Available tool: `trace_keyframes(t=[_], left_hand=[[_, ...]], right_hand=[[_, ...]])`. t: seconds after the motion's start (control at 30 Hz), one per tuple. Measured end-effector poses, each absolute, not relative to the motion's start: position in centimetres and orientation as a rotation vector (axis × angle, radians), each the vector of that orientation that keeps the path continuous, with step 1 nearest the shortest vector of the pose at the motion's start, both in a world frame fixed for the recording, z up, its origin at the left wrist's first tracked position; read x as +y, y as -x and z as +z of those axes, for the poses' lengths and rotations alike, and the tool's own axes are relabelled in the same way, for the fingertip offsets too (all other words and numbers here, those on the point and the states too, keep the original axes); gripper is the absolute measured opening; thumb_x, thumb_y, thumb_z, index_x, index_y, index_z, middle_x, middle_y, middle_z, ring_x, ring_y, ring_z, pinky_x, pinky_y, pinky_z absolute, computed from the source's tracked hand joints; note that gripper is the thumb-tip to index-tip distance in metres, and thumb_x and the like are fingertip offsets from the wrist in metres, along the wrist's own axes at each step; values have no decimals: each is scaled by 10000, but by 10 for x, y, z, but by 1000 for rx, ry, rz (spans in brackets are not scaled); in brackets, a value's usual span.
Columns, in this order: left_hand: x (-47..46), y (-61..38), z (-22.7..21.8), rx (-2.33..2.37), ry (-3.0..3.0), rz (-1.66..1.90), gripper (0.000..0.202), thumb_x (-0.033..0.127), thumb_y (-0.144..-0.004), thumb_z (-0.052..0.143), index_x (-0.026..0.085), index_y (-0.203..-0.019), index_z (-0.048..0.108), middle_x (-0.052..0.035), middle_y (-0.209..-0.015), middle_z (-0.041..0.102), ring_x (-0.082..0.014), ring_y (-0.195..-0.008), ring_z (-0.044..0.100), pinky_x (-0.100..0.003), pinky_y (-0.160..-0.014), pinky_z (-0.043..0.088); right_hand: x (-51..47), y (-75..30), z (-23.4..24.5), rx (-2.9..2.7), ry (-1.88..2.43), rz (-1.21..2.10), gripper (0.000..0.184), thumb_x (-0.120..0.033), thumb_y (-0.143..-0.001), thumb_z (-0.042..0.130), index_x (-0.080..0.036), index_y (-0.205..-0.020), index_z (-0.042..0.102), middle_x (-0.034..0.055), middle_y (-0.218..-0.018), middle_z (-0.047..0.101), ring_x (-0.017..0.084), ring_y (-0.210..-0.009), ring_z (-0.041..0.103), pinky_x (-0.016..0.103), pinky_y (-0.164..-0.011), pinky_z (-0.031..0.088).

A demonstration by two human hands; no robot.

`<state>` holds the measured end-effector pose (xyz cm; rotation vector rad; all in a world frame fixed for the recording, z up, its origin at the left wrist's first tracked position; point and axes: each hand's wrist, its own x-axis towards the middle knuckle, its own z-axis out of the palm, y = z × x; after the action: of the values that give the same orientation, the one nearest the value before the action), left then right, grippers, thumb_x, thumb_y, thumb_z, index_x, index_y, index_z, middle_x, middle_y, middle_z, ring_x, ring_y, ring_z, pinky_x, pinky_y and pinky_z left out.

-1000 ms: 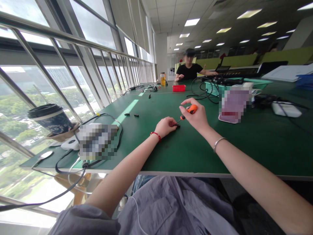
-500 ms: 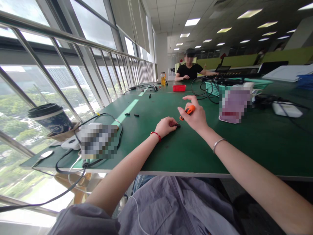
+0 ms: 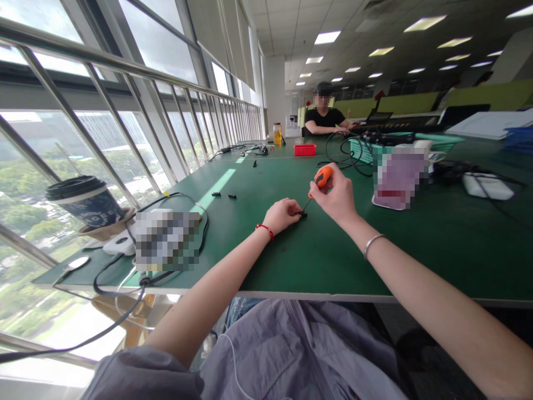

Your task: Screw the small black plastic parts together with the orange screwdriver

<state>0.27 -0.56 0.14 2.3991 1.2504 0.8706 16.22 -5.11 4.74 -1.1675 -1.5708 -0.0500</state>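
My right hand is closed round the orange and black handle of a screwdriver. Its thin shaft slants down to the left and meets a small black part on the green table. With its fingertips my left hand pinches that black part against the tabletop; the fingers hide some of it. Two similar small black pieces lie farther off to the left, and another small black piece is beyond them.
At left stand a lidded coffee cup and looped black cables. A red tray and a jar are farther back. To the right are a green basket and a phone. A person sits across.
My right hand's fingers have closed round the screwdriver handle, which now stands more upright. My left hand has kept its place. The person opposite has moved their arms to the right.
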Motion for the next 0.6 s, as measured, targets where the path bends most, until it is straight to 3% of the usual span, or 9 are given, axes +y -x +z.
trace_keyframes(t=[0.6], left_hand=[[-3,0,1,1256,-2322,862,140,261,-731,658,172,-821,719,-28,-838,687,-127,-729,583,-242,-692,486]], right_hand=[[-41,-171,44,-1523,1163,-32,203,-343,-713,573,-247,-782,408,-22,-629,521,157,-538,497,307,-565,447]])
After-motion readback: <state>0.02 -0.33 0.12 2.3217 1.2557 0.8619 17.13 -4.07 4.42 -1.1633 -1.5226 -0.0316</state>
